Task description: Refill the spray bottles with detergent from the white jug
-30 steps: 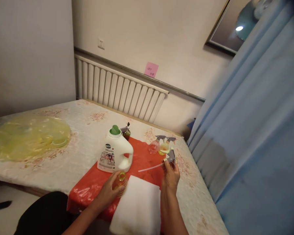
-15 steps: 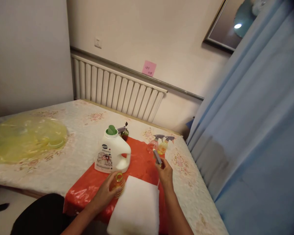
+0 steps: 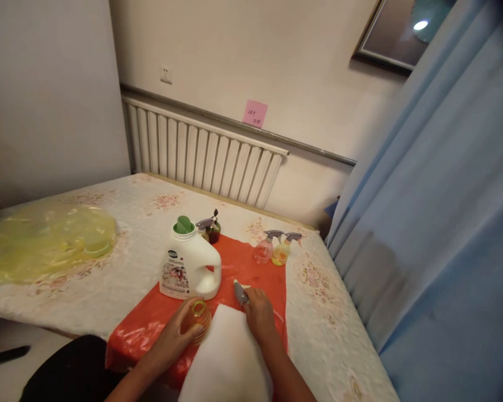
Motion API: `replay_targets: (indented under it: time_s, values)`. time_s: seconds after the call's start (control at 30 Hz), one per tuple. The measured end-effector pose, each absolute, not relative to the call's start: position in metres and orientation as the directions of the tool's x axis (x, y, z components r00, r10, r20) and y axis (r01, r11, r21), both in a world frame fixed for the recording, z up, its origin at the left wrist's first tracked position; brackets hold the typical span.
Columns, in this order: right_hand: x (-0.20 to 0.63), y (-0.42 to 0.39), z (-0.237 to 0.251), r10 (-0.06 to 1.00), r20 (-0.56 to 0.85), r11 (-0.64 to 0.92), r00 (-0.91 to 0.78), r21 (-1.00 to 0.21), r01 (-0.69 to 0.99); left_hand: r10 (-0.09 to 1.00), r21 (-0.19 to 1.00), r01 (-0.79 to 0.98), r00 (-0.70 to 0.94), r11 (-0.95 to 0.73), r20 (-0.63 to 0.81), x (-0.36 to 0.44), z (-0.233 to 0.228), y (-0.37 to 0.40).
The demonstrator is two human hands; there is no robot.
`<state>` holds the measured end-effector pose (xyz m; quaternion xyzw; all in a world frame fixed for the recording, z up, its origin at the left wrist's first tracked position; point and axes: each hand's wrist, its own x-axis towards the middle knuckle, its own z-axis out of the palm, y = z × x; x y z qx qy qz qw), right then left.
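The left hand (image 3: 180, 329) wraps a small open amber bottle (image 3: 198, 318) standing on the red plastic sheet (image 3: 251, 268), while the right hand (image 3: 257, 312) pinches a grey spray head (image 3: 240, 291) just beside it. The bottle looks light, smooth and easily tipped, best gripped around its belly. A white detergent jug (image 3: 188, 265) stands behind, on the flowered table (image 3: 121, 234) by the radiator (image 3: 201, 151).

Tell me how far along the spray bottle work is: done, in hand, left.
Done: two small spray bottles stand capped at the far edge of the red sheet, a darker one behind the jug. In hand: the left hand holds an open yellow bottle; the right hand holds a sprayer head beside it. Left: that head is not yet on the bottle.
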<state>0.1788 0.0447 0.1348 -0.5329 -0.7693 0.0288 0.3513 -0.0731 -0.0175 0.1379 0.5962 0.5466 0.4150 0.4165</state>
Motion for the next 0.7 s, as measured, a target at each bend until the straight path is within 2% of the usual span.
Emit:
replay_targets:
  time_s: [0.17, 0.3, 0.47, 0.7]
  values:
    - [0.174, 0.051, 0.113, 0.832, 0.512, 0.42, -0.214, -0.328, 0.846, 0.999, 0.95, 0.311, 0.027, -0.034, 0.026, -0.072, 0.139, -0.018]
    - [0.173, 0.058, 0.101, 0.825, 0.518, 0.427, -0.226, -0.309, 0.85, 0.999, 0.947, 0.317, 0.018, -0.05, 0.047, -0.072, 0.135, -0.017]
    - [0.175, 0.056, 0.095, 0.816, 0.532, 0.451, -0.224, -0.345, 0.823, 0.999, 0.94, 0.337, 0.013, -0.046, 0.044, -0.073, 0.131, -0.017]
    - [0.168, 0.021, 0.096, 0.798, 0.592, 0.45, -0.116, -0.455, 0.769, 0.999, 0.943, 0.331, 0.025, -0.043, 0.037, -0.075, 0.128, -0.016]
